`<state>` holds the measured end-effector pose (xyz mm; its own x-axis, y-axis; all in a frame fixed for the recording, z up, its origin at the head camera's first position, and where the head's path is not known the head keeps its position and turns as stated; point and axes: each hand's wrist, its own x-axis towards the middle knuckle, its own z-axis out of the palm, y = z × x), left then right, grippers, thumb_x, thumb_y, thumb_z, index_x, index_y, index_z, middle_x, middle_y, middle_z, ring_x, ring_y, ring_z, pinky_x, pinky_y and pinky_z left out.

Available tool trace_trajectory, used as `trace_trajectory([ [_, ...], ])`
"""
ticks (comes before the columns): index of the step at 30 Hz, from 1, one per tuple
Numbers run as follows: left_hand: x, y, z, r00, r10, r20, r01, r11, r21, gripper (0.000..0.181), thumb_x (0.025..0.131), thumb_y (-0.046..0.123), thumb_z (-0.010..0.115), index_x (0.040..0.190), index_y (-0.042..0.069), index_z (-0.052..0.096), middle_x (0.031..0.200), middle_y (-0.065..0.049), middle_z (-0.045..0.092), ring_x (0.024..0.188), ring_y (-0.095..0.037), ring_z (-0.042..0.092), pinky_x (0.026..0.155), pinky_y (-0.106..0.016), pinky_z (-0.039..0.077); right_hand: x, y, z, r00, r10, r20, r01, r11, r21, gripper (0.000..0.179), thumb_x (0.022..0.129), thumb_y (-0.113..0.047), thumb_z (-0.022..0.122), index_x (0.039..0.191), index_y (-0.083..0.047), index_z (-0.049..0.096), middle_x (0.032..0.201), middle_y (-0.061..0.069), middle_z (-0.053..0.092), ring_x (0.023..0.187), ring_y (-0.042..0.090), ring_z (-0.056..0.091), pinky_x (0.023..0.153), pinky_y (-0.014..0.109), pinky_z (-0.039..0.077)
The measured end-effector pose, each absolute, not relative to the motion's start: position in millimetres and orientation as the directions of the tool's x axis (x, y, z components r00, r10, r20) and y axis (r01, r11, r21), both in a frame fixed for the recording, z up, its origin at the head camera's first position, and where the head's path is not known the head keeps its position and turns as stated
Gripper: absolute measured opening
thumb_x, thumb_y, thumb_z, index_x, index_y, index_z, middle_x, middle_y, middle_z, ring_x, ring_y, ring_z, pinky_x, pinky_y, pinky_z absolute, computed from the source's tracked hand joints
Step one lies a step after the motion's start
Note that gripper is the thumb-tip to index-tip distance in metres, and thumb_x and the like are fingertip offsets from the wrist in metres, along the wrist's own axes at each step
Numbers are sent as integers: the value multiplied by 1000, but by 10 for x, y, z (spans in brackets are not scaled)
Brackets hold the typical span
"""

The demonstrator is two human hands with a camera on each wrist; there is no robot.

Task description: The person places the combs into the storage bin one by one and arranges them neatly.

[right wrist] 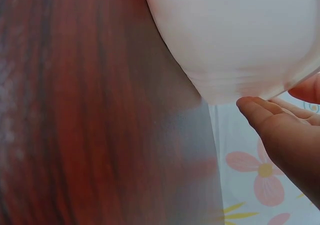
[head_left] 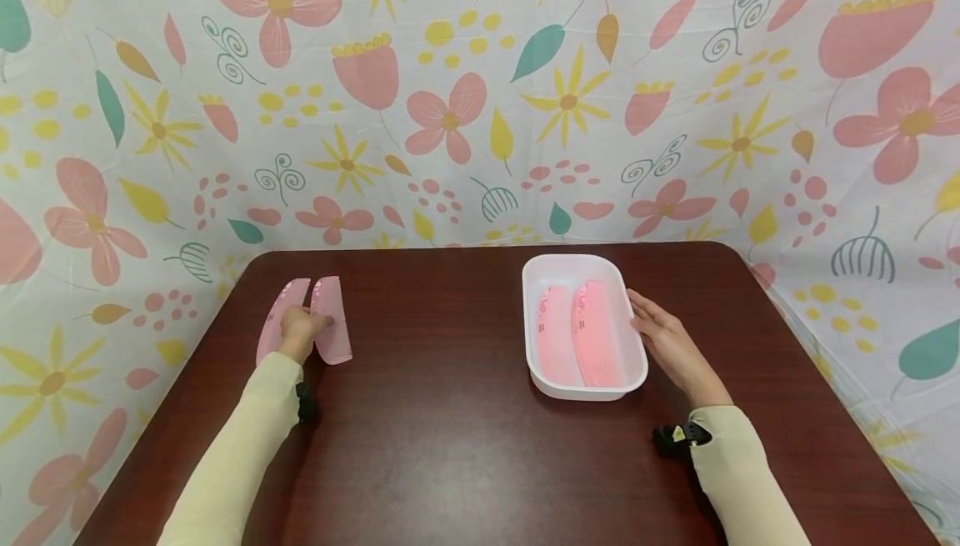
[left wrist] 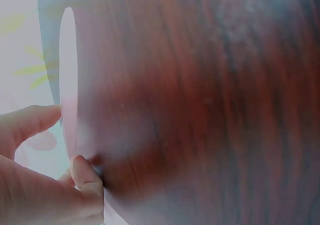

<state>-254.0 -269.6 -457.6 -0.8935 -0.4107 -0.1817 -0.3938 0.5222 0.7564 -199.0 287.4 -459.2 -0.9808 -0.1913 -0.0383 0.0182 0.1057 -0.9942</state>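
At the table's left, my left hand (head_left: 300,331) pinches a pink comb (head_left: 333,329) between thumb and fingers. The left wrist view shows a pale pink comb (left wrist: 69,75) nearly edge-on at the fingertips. Just left of the hand lies another pink comb (head_left: 276,317), partly covered by it. A white plastic basin (head_left: 530,321) stands right of centre. Two pink combs lie side by side in it, a left comb (head_left: 557,329) and a right comb (head_left: 597,333). My right hand (head_left: 669,346) rests its extended fingers against the basin's right side, near the rim.
The dark brown wooden table (head_left: 420,413) stretches between the two hands. A patterned floral cloth (head_left: 450,179) hangs behind the table and along its sides. A black wrist device (head_left: 306,403) is on the left wrist, and another black device (head_left: 678,436) on the right.
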Motion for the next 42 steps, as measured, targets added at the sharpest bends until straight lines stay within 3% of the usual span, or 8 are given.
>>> trace_trajectory([
  [3, -2534, -2711, -4563, -900, -393, -187, -381, 506, 773, 29, 80, 4, 68, 96, -17, 55, 90, -20, 52, 89, -34, 51, 81, -44, 49, -1990, 2874, -4590, -982, -185, -42, 21, 110, -994, 55, 105, -11, 35, 153, -1, 11, 157, 21, 13, 143, 35, 15, 96, 13, 38],
  [7, -2512, -2737, -4550, -908, -376, -184, -359, 473, 804, 28, 79, 2, 68, 96, -16, 55, 84, -16, 51, 80, -28, 52, 71, -35, 50, -1992, 2877, -4603, -983, -181, -42, 22, 110, -994, 55, 105, -12, 35, 153, 0, 12, 157, 22, 13, 143, 35, 15, 94, 10, 38],
  [13, -2503, -2788, -4583, -911, -345, -227, -335, 294, 895, 35, 85, -1, 63, 113, -19, 50, 90, -14, 52, 63, -9, 55, 57, -19, 51, -1990, 2885, -4613, -981, -193, -29, 12, 89, -996, 55, 105, -10, 35, 152, 1, 11, 157, 21, 11, 144, 34, 13, 94, 10, 37],
  [21, -2512, -2812, -4594, -893, -284, -350, -375, 39, 926, 47, 94, 1, 56, 135, -15, 39, 90, -9, 56, 65, -9, 59, 66, -23, 57, -1984, 2883, -4613, -981, -191, -33, 15, 91, -996, 55, 105, -10, 35, 153, 0, 11, 157, 22, 12, 143, 35, 13, 93, 10, 38],
  [25, -2521, -2810, -4579, -890, -252, -379, -392, 2, 920, 49, 95, 3, 55, 139, -11, 38, 91, -6, 55, 67, -9, 60, 71, -24, 57, -1990, 2884, -4613, -981, -189, -34, 15, 96, -995, 55, 105, -10, 35, 153, 0, 11, 157, 22, 12, 143, 36, 14, 95, 12, 38],
  [31, -2527, -2771, -4550, -893, -211, -397, -401, -25, 916, 51, 95, 3, 55, 142, -7, 36, 90, -3, 55, 70, -9, 59, 75, -25, 56, -1999, 2891, -4614, -981, -192, -35, 14, 110, -994, 56, 105, -11, 35, 153, 0, 9, 158, 22, 10, 144, 35, 11, 108, 23, 33],
  [37, -2536, -2693, -4514, -896, -188, -402, -404, -30, 914, 52, 96, 4, 54, 144, -4, 35, 97, -4, 55, 74, -10, 60, 75, -25, 56, -2004, 2881, -4616, -981, -193, -31, 11, 106, -994, 56, 105, -12, 36, 152, 1, 10, 158, 22, 10, 144, 35, 10, 99, 13, 36],
  [42, -2535, -2605, -4493, -902, -164, -400, -400, -35, 916, 53, 96, 5, 55, 145, -3, 35, 99, -5, 55, 76, -11, 60, 77, -26, 56, -1993, 2881, -4612, -981, -188, -43, 23, 108, -994, 55, 104, -10, 35, 153, 0, 10, 158, 20, 10, 145, 34, 10, 106, 19, 34],
])
